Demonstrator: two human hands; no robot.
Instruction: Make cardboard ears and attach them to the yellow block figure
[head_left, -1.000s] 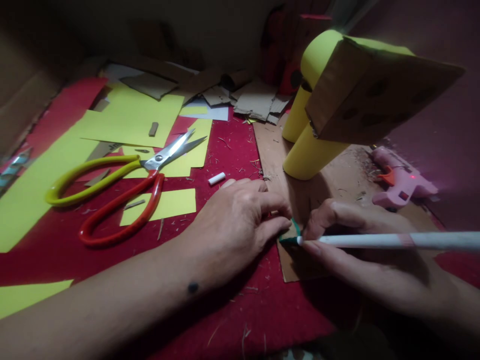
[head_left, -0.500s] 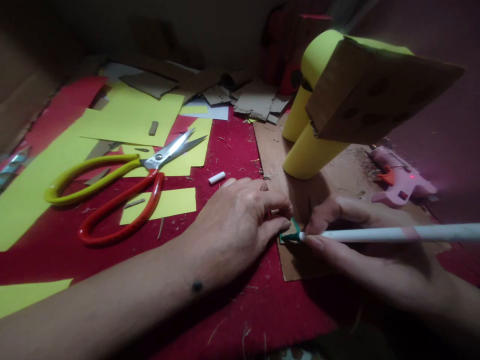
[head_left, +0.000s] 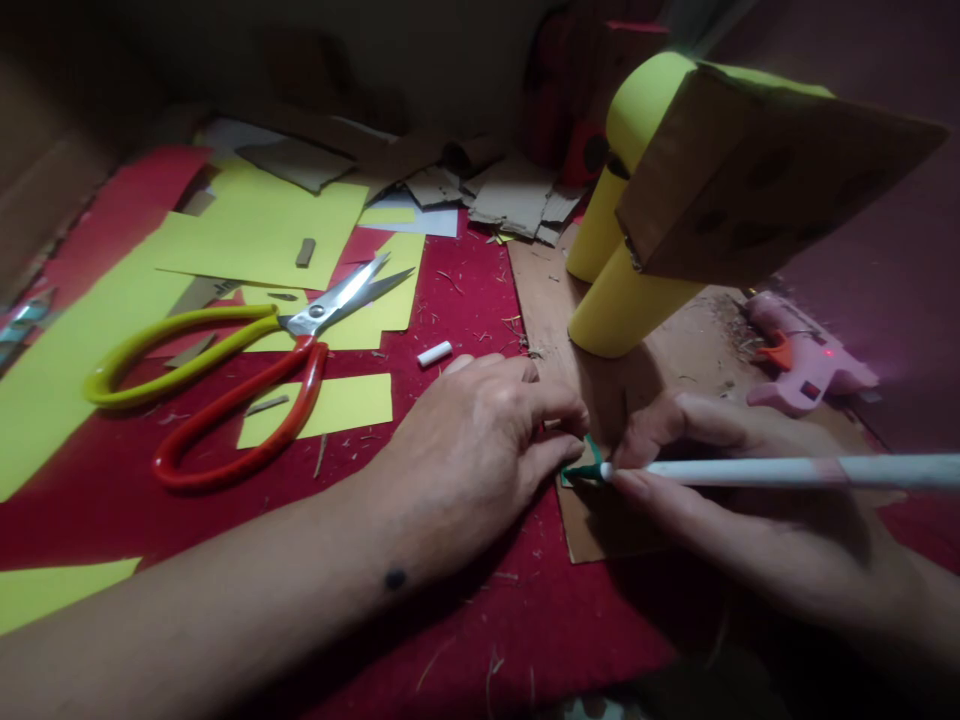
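Note:
In the head view my right hand [head_left: 739,520] grips a white-bodied felt-tip marker [head_left: 780,472], its green tip pointing left. The tip touches a small cardboard piece [head_left: 587,459] with green along its edges. My left hand [head_left: 469,445] is closed, thumb and forefinger pinching the far side of that piece. Both hands are low over a flat brown cardboard sheet [head_left: 596,535]. Just beyond them a cardboard box shape [head_left: 720,190] is raised on yellow paper tubes [head_left: 626,315]. Left of my left hand lies a white marker cap [head_left: 434,354].
Scissors [head_left: 315,312] with one yellow and one red handle lie spread at the left, over yellow paper [head_left: 277,225]. Cardboard scraps [head_left: 510,200] are heaped at the back. A pink glue gun [head_left: 810,365] with a lit red light rests at the right. Red cloth [head_left: 480,620] covers the surface.
The view has shifted very slightly. Both hands keep the same grip and the marker tip stays at nearly the same spot on the small piece.

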